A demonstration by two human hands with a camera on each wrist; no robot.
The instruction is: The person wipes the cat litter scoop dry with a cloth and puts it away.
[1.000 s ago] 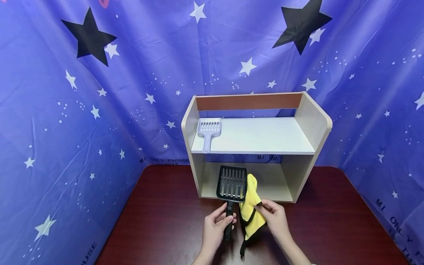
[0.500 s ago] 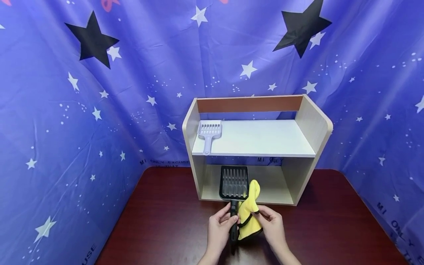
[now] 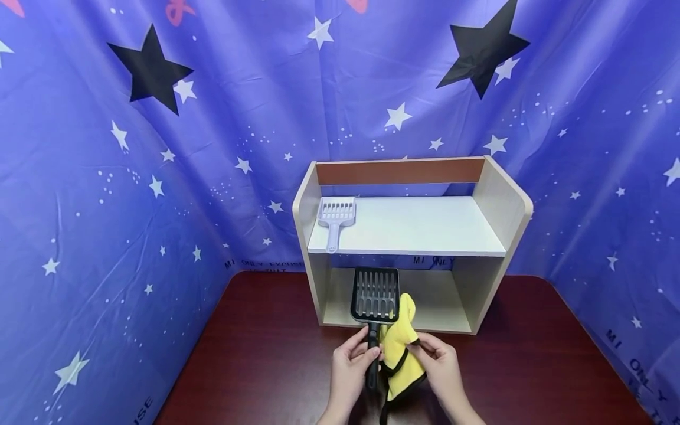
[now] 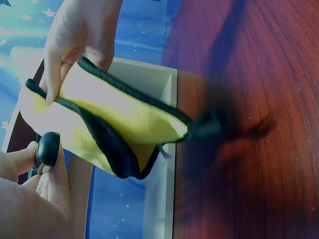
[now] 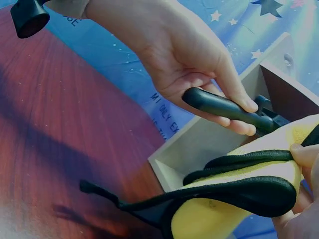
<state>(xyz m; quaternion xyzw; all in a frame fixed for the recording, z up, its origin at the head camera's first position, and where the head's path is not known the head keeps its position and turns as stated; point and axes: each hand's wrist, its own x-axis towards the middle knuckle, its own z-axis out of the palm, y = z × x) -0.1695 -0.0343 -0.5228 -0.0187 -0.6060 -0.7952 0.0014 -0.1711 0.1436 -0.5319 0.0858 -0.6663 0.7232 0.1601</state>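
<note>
In the head view, my left hand (image 3: 347, 369) grips the handle of a black slotted litter scoop (image 3: 375, 295), its head raised in front of the shelf's lower opening. My right hand (image 3: 440, 363) pinches a yellow cloth (image 3: 402, 354) with black edging just right of the scoop. The cloth hangs folded, and its upper part lies partly behind the scoop's head. From the left wrist, the cloth (image 4: 134, 117) shows its dark-edged folds and a black loop at one end. Thumb and fingers wrap the scoop's handle (image 5: 219, 107) in the right wrist view.
A two-level wooden shelf (image 3: 404, 251) stands at the back of the dark red table (image 3: 255, 348). On its white upper board, at the left, lies a pale lilac slotted scoop (image 3: 336, 218). Blue star-patterned curtains (image 3: 255, 118) enclose the back and both sides.
The scoop and both hands have shifted slightly right over the second. The yellow cloth swung in behind the scoop's handle, then back out to the right. Both holds stay the same.
</note>
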